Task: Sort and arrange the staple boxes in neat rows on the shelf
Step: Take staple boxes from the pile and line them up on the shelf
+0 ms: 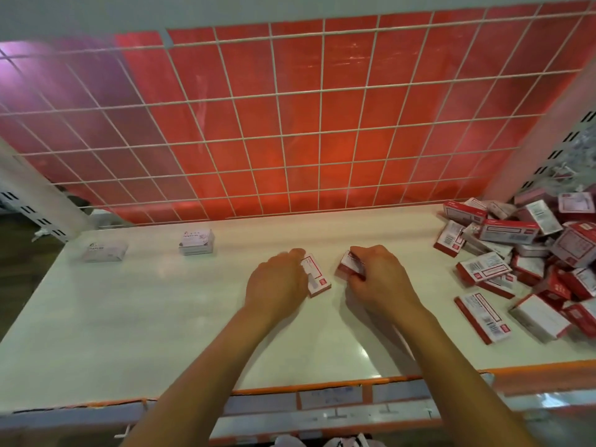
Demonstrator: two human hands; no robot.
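On the white shelf (161,311), my left hand (277,282) grips a red-and-white staple box (317,279) lying flat near the middle. Just to its right, my right hand (377,275) holds a second red-and-white staple box (350,266), tilted, between curled fingers. The two boxes are a small gap apart. A jumbled pile of red-and-white staple boxes (529,262) covers the shelf's right end. Two white staple boxes stand apart at the back left: a stacked one (196,241) and a flat one (103,251).
A white wire grid (290,124) over a red backing closes the back of the shelf. White uprights stand at the left (35,201) and right. An orange strip with price-label holders (322,387) runs along the front edge.
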